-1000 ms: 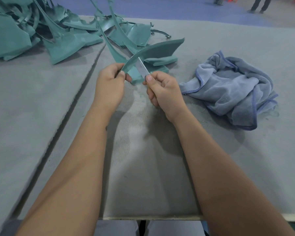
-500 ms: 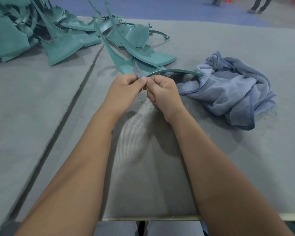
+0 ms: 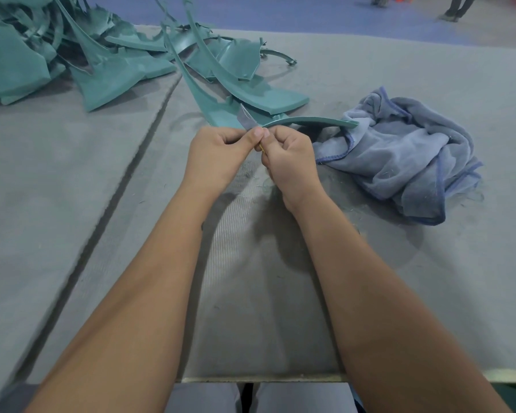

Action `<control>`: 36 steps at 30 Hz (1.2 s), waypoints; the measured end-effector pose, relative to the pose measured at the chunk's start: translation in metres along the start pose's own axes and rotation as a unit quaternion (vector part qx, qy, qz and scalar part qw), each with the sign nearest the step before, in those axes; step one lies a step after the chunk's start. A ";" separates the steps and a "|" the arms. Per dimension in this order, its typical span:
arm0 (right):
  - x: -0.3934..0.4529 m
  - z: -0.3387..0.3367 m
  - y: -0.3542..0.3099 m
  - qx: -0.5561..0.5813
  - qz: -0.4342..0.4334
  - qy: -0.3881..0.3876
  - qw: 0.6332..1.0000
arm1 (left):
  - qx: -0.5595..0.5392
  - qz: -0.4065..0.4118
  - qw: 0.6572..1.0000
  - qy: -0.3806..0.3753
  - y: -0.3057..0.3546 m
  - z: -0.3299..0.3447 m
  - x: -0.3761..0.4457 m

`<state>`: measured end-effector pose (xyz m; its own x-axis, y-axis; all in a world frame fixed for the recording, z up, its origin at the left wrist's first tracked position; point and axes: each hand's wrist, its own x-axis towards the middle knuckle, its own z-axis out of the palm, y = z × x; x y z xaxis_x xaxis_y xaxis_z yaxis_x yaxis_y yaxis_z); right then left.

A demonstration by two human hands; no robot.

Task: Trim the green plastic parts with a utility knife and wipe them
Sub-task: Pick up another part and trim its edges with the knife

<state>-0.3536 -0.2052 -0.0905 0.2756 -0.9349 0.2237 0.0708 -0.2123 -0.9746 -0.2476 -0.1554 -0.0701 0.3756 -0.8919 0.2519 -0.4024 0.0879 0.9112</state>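
My two hands meet over the middle of the grey felt table (image 3: 280, 293). My left hand (image 3: 221, 153) pinches the near end of a thin curved green plastic part (image 3: 310, 120), which arcs to the right, its tip over the cloth's edge. My right hand (image 3: 289, 159) grips the utility knife (image 3: 246, 117). Its grey blade sticks up between my thumbs against the part's near end, and a sliver of yellow handle shows. A crumpled blue-grey cloth (image 3: 405, 156) lies right of my hands.
A heap of green plastic parts (image 3: 108, 64) covers the far left and reaches to just beyond my hands. A seam in the felt (image 3: 125, 180) runs diagonally at left. Fine green shavings lie around the cloth. A person's legs (image 3: 456, 7) stand far back right.
My hands have come together. The green part, which pointed up and to the right, has swung down flat toward the cloth. The blade now stands between my thumbs.
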 end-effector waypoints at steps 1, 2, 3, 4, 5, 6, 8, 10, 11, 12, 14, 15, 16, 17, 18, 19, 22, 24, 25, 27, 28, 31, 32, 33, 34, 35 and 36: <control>0.000 0.000 0.000 -0.001 -0.002 0.004 1.000 | -0.003 0.001 1.000 0.004 -0.001 0.001 0.000; 0.000 0.000 0.001 -0.003 -0.005 0.009 1.000 | -0.005 0.001 1.000 0.008 -0.001 0.001 0.001; 0.001 0.000 0.001 -0.005 -0.009 0.016 1.000 | -0.004 0.001 1.000 0.014 -0.002 0.002 0.001; 0.001 0.000 0.002 -0.007 -0.014 0.022 1.000 | -0.002 0.000 1.000 0.021 -0.004 0.003 0.002; 0.001 0.000 0.002 -0.009 -0.018 0.028 0.999 | 0.000 -0.001 1.000 0.028 -0.005 0.005 0.002; 0.002 0.000 0.002 -0.010 -0.022 0.032 0.999 | 0.003 0.000 0.999 0.035 -0.006 0.006 0.002; 0.002 -0.001 0.002 -0.005 -0.024 0.036 0.999 | 0.008 0.012 0.999 0.042 -0.008 0.008 0.002; 0.003 -0.002 0.003 0.002 -0.019 0.036 0.999 | 0.006 0.023 0.999 0.040 -0.010 0.008 0.002; 0.003 -0.001 0.003 0.005 -0.015 0.035 0.999 | 0.004 0.026 0.999 0.035 -0.011 0.008 0.003; 0.003 -0.001 0.004 0.008 -0.011 0.035 0.999 | 0.002 0.028 0.999 0.029 -0.012 0.008 0.003; 0.004 -0.002 0.005 0.016 -0.009 0.036 0.999 | -0.002 0.035 0.999 0.019 -0.015 0.008 0.003; 0.004 -0.002 0.006 0.016 -0.011 0.037 0.999 | -0.004 0.036 0.999 0.017 -0.016 0.008 0.004; 0.004 -0.001 0.007 0.015 -0.015 0.038 0.999 | -0.004 0.036 0.999 0.020 -0.016 0.008 0.004; 0.004 0.000 0.007 0.011 -0.018 0.040 0.999 | -0.002 0.036 0.999 0.025 -0.016 0.009 0.004; 0.004 0.001 0.007 0.007 -0.020 0.047 0.999 | 0.002 0.035 0.999 0.030 -0.016 0.009 0.004; 0.005 0.000 0.007 0.005 -0.020 0.065 0.998 | 0.007 0.033 0.999 0.036 -0.015 0.010 0.004; 0.010 -0.015 0.005 0.017 -0.008 0.162 0.987 | 0.034 0.031 0.997 0.062 -0.015 0.011 0.003; 0.012 -0.028 0.005 0.044 0.001 0.187 0.981 | 0.044 0.037 0.997 0.058 -0.016 0.011 0.002; 0.012 -0.032 0.005 0.062 0.007 0.191 0.980 | 0.048 0.042 0.997 0.054 -0.016 0.011 0.001; 0.012 -0.034 0.004 0.100 0.024 0.191 0.976 | 0.052 0.046 0.996 0.055 -0.014 0.010 -0.002; 0.011 -0.033 0.003 0.115 0.033 0.186 0.975 | 0.054 0.048 0.996 0.060 -0.013 0.009 -0.003; 0.010 -0.033 -0.001 0.147 0.045 0.157 0.976 | 0.094 0.058 0.990 0.085 -0.011 0.000 -0.004; 0.010 -0.032 -0.001 0.153 0.045 0.142 0.977 | 0.117 0.065 0.987 0.094 -0.010 -0.004 -0.003; 0.009 -0.031 -0.001 0.152 0.047 0.127 0.979 | 0.145 0.072 0.981 0.103 -0.010 -0.007 -0.003; 0.009 -0.030 -0.001 0.145 0.049 0.112 0.982 | 0.179 0.080 0.975 0.107 -0.009 -0.011 -0.001; 0.009 -0.028 0.000 0.130 0.053 0.098 0.985 | 0.221 0.088 0.966 0.106 -0.009 -0.013 0.000; 0.009 -0.026 0.001 0.109 0.058 0.087 0.989 | 0.263 0.093 0.955 0.100 -0.009 -0.014 0.001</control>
<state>-0.3762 -0.2212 -0.0892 0.1264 -0.9881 0.0877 0.2588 -0.0525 -0.9645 -0.2319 -0.1508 -0.0732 0.3869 -0.7755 0.4990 -0.8221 -0.0449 0.5675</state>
